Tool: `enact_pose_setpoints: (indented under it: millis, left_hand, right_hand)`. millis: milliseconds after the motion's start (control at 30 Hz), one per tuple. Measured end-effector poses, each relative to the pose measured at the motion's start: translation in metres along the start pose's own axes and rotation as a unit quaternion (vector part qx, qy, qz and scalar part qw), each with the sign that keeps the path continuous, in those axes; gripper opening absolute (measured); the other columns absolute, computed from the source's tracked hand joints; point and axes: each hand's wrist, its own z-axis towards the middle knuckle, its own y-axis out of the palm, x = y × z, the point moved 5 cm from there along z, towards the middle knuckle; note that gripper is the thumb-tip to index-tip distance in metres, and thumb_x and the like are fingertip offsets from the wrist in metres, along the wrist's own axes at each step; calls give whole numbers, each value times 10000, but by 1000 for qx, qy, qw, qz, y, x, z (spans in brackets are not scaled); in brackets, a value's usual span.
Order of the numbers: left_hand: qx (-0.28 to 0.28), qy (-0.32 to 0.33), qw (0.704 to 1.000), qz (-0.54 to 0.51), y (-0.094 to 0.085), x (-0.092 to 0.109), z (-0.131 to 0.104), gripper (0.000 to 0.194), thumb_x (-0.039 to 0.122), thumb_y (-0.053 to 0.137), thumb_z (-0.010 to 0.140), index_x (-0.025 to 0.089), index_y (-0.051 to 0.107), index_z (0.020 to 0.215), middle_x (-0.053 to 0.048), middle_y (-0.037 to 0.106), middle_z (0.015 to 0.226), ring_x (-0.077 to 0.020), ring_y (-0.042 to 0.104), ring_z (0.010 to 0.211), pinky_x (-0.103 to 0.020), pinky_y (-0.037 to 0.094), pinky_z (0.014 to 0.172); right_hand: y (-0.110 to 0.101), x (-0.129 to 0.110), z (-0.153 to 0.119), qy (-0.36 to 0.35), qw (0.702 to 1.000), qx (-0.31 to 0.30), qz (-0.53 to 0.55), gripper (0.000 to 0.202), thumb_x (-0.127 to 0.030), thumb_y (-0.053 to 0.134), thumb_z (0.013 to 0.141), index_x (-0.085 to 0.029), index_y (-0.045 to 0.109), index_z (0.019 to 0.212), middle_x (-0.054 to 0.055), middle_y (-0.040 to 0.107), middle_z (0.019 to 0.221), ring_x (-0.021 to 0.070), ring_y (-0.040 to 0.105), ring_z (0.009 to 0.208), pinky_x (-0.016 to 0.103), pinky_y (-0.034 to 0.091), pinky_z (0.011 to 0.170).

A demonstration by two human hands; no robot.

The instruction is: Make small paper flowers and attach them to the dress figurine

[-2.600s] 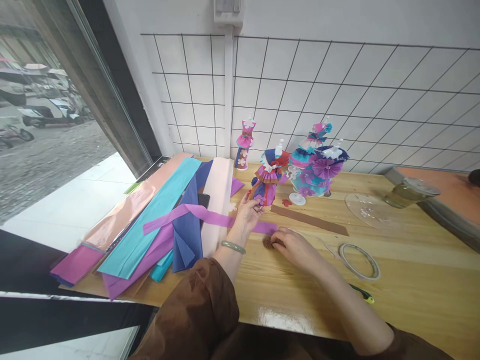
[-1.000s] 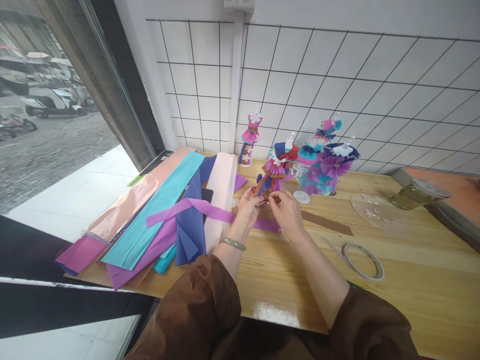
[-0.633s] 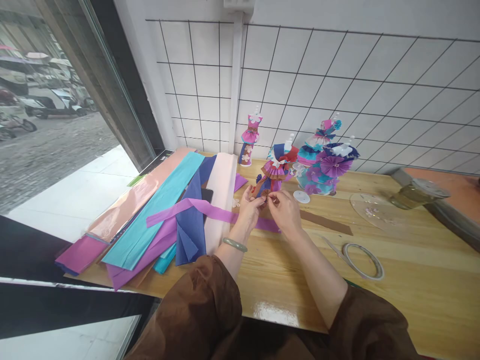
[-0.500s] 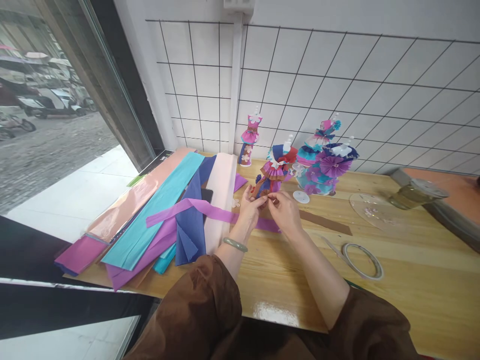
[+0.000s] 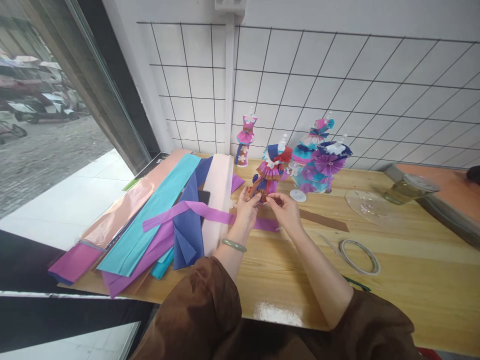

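Fingertips (image 5: 275,196) of both hands meet at a small brown pleated rosette (image 5: 261,194), which sits between them against the lower skirt of a paper-dressed figurine (image 5: 272,169). The rosette is round, its folds fanning from the centre; the figurine rises just beyond the fingers in ruffled layers of red, blue, white, brown and purple. Below the fingers runs a purple crepe strip (image 5: 267,224); to their right lie a brown paper strip (image 5: 326,220), a white disc (image 5: 298,195) and, farther off, a tape roll (image 5: 375,265). Stacked crepe sheets (image 5: 150,220) spread to their left. The left thumb and fingers hide part of the skirt. The left hand (image 5: 245,209) curls around the figurine's lower part, thumb at the rosette; the right hand (image 5: 287,210) pinches narrowly at the rosette's edge, thumb and forefinger nearly together.
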Motion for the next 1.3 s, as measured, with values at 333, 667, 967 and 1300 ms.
enact_pose_setpoints:
  millis: [333,667,967,1300]
  left_hand:
    - [3,-14,1000,-25,2,0,-3,639,100,662,628,243,383,1184,-14,620,815,-112,595,687,-266,436,709]
    - [2,-14,999,-31,-2,-3,2,526,217,634,685,256,398,1153,-10,621,818,-110,589,667,-257,437,683]
    - [-19,-44,999,-9,0,-3,0,311,376,578,716,175,528,947,-36,625,752,-136,594,693,-273,429,684]
    - [-8,-1,1000,0,-1,-3,-2,680,79,662,621,264,334,1186,4,621,790,-94,592,671,-246,432,700]
  right_hand:
    - [11,14,11,19,999,30,-26,290,-428,615,631,-174,549,755,-7,533,600,124,471,523,259,402,518]
    - [12,17,14,40,998,33,20,263,-395,617,632,-180,520,749,-21,511,582,121,472,517,246,395,496]
    - [7,9,11,49,996,8,75,254,-372,629,622,-169,533,741,-18,533,579,113,488,519,242,405,513]
    - [12,5,8,38,997,-13,72,204,-348,580,667,-152,617,710,26,618,623,139,543,562,267,434,562]
